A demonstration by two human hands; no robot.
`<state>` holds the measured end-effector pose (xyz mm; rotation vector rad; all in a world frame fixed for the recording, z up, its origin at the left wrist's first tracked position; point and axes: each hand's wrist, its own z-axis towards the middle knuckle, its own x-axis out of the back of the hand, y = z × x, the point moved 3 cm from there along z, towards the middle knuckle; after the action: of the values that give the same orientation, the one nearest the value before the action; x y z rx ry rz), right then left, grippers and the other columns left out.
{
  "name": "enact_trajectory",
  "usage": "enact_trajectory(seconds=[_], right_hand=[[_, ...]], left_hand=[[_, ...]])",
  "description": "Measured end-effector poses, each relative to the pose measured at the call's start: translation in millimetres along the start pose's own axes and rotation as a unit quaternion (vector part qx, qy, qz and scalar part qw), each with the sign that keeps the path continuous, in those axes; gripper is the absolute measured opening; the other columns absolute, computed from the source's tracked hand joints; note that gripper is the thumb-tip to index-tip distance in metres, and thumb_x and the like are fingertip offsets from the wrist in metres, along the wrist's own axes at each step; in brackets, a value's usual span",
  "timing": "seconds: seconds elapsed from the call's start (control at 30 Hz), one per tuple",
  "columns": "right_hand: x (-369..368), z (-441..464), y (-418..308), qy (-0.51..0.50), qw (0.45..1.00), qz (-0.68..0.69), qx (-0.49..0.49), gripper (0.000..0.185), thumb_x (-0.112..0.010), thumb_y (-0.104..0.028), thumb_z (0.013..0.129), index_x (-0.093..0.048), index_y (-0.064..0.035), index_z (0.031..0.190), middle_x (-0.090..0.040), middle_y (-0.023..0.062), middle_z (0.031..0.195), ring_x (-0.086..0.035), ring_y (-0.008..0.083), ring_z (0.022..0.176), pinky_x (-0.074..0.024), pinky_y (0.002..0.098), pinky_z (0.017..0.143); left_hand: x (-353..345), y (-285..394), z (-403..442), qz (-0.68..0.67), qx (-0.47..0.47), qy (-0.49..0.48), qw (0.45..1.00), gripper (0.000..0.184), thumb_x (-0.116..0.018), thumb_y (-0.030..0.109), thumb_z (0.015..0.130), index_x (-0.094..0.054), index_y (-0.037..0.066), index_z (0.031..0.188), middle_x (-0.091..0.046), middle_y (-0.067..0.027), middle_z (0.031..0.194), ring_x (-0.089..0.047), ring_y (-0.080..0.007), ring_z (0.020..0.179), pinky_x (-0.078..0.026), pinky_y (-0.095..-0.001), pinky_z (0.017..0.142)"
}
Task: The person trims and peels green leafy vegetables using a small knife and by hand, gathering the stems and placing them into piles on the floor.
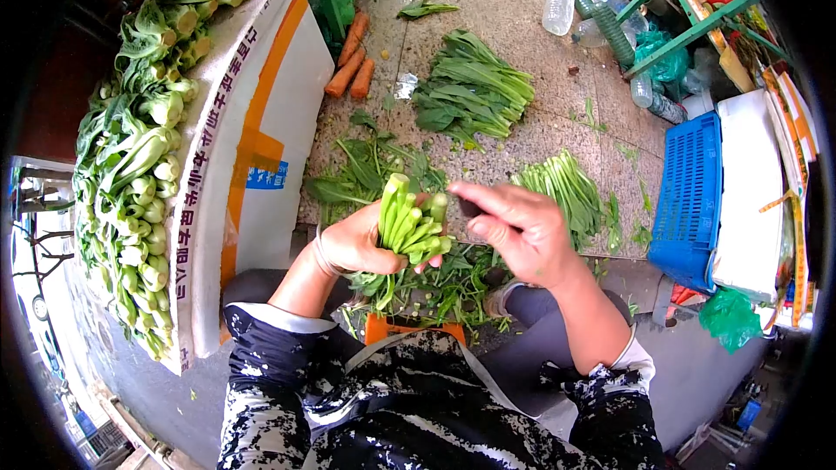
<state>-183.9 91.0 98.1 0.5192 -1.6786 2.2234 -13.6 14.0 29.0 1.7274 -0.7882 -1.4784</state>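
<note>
My left hand (355, 242) is wrapped round a bunch of green stalks (407, 224), their pale cut ends pointing up and their leaves hanging below. Just right of the stalk ends is my right hand (522, 231), its index finger stretched toward them and its thumb apart from it. A small dark thing shows between that finger and thumb, too unclear to name. Beyond my hands a pile of leafy greens (475, 87) lies on the stone floor. Another bundle of stalks (566, 200) lies behind my right hand, and loose leaves (366, 165) are scattered behind my left.
At the left a white foam box (283, 113) carries many bok choy (144, 174). Carrots (351, 57) lie beside it. A blue crate (688, 200) stands at the right, near a green rack (688, 22) and plastic bottles (558, 9). Trimmings (453, 292) cover the floor by my feet.
</note>
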Motion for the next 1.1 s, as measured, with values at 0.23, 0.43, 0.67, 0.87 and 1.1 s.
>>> enact_trajectory(seconds=[0.23,0.43,0.67,0.87,1.1], right_hand=[[-6,-1,7,-0.097,0.973,0.171,-0.12,0.045,-0.062,-0.017,0.084,-0.048,-0.0059,0.125,-0.063,0.0113,0.106,-0.059,0.0107,0.09,-0.0453,0.0257,0.081],[-8,-3,12,-0.088,0.982,0.143,-0.088,0.039,-0.061,-0.013,0.083,-0.053,-0.0049,0.121,-0.066,0.005,0.093,-0.056,0.0055,0.075,-0.0449,0.0209,0.068],[3,-2,18,-0.034,0.971,0.147,-0.187,0.033,-0.058,-0.013,0.086,-0.055,-0.0045,0.118,-0.065,0.0071,0.103,-0.055,0.0046,0.086,-0.0448,0.0211,0.075],[-10,-6,14,-0.035,0.985,0.132,-0.101,0.039,-0.059,-0.015,0.086,-0.052,-0.0068,0.122,-0.064,0.0079,0.106,-0.056,0.0072,0.089,-0.0442,0.0233,0.078],[-14,-7,24,-0.074,0.975,0.134,-0.158,0.039,-0.059,-0.019,0.086,-0.052,-0.007,0.122,-0.067,0.007,0.093,-0.055,0.0048,0.077,-0.0455,0.0225,0.073]], left_hand=[[-5,5,-1,-0.008,0.025,0.002,1.0,0.064,-0.056,-0.002,0.063,-0.036,0.001,0.123,-0.059,-0.0115,0.099,-0.058,-0.0176,0.085,-0.047,-0.0296,0.075],[-8,5,-1,0.003,0.038,0.012,0.999,0.069,-0.056,-0.002,0.062,-0.031,-0.001,0.127,-0.058,-0.0114,0.095,-0.058,-0.0187,0.083,-0.047,-0.0301,0.075],[-6,1,4,0.092,0.027,0.039,0.995,0.046,-0.057,0.002,0.06,-0.046,0.0,0.105,-0.057,-0.0094,0.088,-0.057,-0.017,0.078,-0.047,-0.0281,0.071],[-2,2,8,0.21,-0.002,0.16,0.965,0.051,-0.056,-0.007,0.062,-0.046,0.001,0.112,-0.053,-0.0003,0.094,-0.05,-0.0089,0.086,-0.042,-0.023,0.075],[0,0,10,0.282,0.001,0.185,0.941,0.054,-0.057,-0.001,0.062,-0.047,0.001,0.115,-0.059,-0.0053,0.096,-0.055,-0.012,0.086,-0.044,-0.026,0.079]])
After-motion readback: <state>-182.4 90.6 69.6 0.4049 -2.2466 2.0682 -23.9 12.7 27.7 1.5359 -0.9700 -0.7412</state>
